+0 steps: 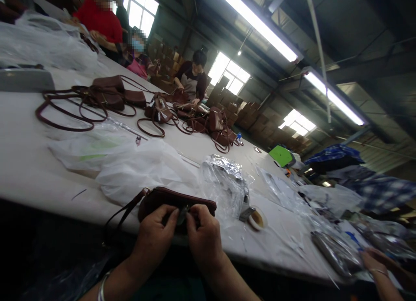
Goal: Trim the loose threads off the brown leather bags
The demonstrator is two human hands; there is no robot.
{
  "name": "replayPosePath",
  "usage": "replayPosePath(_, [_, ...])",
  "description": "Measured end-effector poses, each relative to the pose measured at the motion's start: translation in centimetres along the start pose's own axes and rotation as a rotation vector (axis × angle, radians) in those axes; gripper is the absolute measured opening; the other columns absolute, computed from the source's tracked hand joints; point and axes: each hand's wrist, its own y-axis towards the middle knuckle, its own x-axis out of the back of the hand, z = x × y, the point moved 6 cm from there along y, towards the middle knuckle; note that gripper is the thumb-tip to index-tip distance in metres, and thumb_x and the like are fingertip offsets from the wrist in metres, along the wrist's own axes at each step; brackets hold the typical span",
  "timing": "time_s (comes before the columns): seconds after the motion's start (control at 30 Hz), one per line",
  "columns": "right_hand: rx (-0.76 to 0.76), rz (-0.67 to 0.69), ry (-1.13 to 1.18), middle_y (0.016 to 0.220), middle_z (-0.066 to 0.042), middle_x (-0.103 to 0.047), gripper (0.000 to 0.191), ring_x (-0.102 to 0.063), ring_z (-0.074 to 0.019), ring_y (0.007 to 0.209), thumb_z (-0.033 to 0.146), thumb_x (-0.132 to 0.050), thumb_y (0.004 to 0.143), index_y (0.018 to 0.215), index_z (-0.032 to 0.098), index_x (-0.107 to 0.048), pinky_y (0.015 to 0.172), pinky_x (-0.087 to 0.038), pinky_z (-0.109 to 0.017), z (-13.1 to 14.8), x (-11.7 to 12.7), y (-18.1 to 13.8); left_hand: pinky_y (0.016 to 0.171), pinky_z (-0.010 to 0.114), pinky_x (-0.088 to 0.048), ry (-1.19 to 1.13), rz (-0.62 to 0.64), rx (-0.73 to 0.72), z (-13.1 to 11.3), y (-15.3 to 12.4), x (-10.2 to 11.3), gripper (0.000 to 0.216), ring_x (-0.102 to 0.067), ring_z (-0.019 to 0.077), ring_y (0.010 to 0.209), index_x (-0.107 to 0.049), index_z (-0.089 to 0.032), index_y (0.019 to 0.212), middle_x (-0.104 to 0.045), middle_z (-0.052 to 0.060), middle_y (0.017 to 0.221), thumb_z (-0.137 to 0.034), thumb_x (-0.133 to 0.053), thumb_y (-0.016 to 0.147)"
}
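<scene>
A dark brown handbag (pixel 177 197) with a zipped top rests at the near edge of the table, its strap (pixel 125 214) hanging off to the left. Both of my hands are at its front side. My left hand (pixel 157 231) is closed in a pinch of thumb and forefinger. Close beside it, my right hand (pixel 204 234) pinches too. Between the fingertips is a small, dull, greyish piece (pixel 182 215), too small and blurred to name. Behind the bag lies a heap of white plastic bags (pixel 146 166).
Transparent wrapping (pixel 224 175) and a tape roll (pixel 258 218) lie right of the bag. Several brown handbags (pixel 110 93) with looped straps spread across the table (pixel 22 149). At the right edge a co-worker's hand (pixel 373 262) is near a wrapped bag (pixel 334 251). Other people stand across the table.
</scene>
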Motion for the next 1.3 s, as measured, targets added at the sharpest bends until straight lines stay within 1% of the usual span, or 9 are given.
replayPosePath(0.23, [-0.008,0.015,0.039,0.081,-0.003,-0.069,0.013,-0.064,-0.0168,0.073,0.016,-0.053,0.086,0.091,0.019,-0.065,0.067,-0.049,-0.026,-0.6,-0.2,0.3,0.067,0.028,-0.047,-0.024,0.031,0.042,0.8,0.5,-0.5,0.019,-0.065,0.0226,0.073,-0.070,-0.022,0.079,-0.072,0.003,0.075,-0.039,-0.062,0.080])
replayPosePath(0.4, [0.002,0.026,0.047,0.085,-0.004,-0.070,0.018,-0.064,-0.0180,0.077,0.014,-0.054,0.085,0.094,0.019,-0.069,0.071,-0.050,-0.027,-0.8,-0.4,0.4,0.075,0.030,-0.049,-0.104,0.024,0.081,1.8,1.1,-0.6,0.021,-0.067,0.0253,0.081,-0.072,-0.020,0.084,-0.074,0.005,0.082,-0.039,-0.067,0.076])
replayPosePath(0.67, [-0.203,0.046,0.192,0.071,-0.002,-0.069,0.010,-0.063,-0.0174,0.065,0.018,-0.059,0.081,0.080,0.017,-0.068,0.058,-0.049,-0.025,-2.4,-0.9,0.2,0.080,0.032,-0.049,-0.239,0.090,0.211,3.4,1.1,-1.2,0.027,-0.067,0.0274,0.090,-0.073,-0.017,0.092,-0.076,0.006,0.090,-0.039,-0.068,0.075])
replayPosePath(0.8, [-0.313,0.046,0.288,0.070,-0.004,-0.070,0.010,-0.064,-0.0189,0.063,0.020,-0.062,0.078,0.082,0.015,-0.069,0.055,-0.049,-0.026,-3.4,-1.4,0.0,0.081,0.032,-0.049,-0.354,0.145,0.281,4.1,0.9,-1.8,0.031,-0.068,0.0264,0.092,-0.071,-0.016,0.097,-0.076,0.006,0.093,-0.037,-0.070,0.075])
replayPosePath(0.9, [-0.393,0.085,0.414,0.073,-0.006,-0.072,0.014,-0.066,-0.0201,0.065,0.022,-0.063,0.075,0.083,0.014,-0.070,0.056,-0.051,-0.026,-3.9,-1.8,-0.2,0.076,0.031,-0.051,-0.460,0.142,0.355,4.1,0.6,-2.1,0.028,-0.068,0.0246,0.085,-0.072,-0.014,0.092,-0.076,0.006,0.086,-0.033,-0.073,0.071])
replayPosePath(1.0, [-0.457,0.132,0.520,0.067,-0.005,-0.070,0.013,-0.061,-0.0160,0.056,0.021,-0.064,0.072,0.078,0.013,-0.071,0.049,-0.045,-0.023,-3.7,-2.0,-0.3,0.071,0.030,-0.053,-0.644,0.163,0.445,3.6,0.3,-2.4,0.022,-0.068,0.0223,0.076,-0.073,-0.014,0.082,-0.075,0.005,0.077,-0.025,-0.077,0.063])
replayPosePath(1.1, [-0.508,0.172,0.618,0.054,0.000,-0.061,0.011,-0.045,-0.0086,0.042,0.021,-0.064,0.071,0.069,0.012,-0.070,0.039,-0.032,-0.019,-3.4,-2.2,-0.6,0.067,0.029,-0.054,-0.787,0.243,0.545,3.1,-0.1,-2.7,0.023,-0.067,0.0204,0.071,-0.073,-0.013,0.079,-0.074,0.005,0.073,-0.018,-0.079,0.057])
replayPosePath(1.2, [-0.561,0.203,0.723,0.051,0.001,-0.056,0.012,-0.036,-0.0054,0.041,0.023,-0.067,0.069,0.065,0.012,-0.069,0.038,-0.026,-0.018,-3.3,-2.5,-1.1,0.065,0.028,-0.055,-0.808,0.330,0.627,3.1,-0.4,-2.8,0.025,-0.068,0.0194,0.069,-0.073,-0.012,0.080,-0.074,0.006,0.073,-0.016,-0.081,0.057])
replayPosePath(1.3, [-0.604,0.251,0.826,0.051,0.001,-0.056,0.013,-0.036,-0.0046,0.041,0.024,-0.071,0.065,0.064,0.010,-0.069,0.038,-0.025,-0.018,-3.2,-2.9,-1.5,0.062,0.026,-0.055,-0.811,0.384,0.712,3.6,-0.7,-3.0,0.022,-0.067,0.0179,0.066,-0.073,-0.012,0.080,-0.074,0.007,0.074,-0.015,-0.082,0.060])
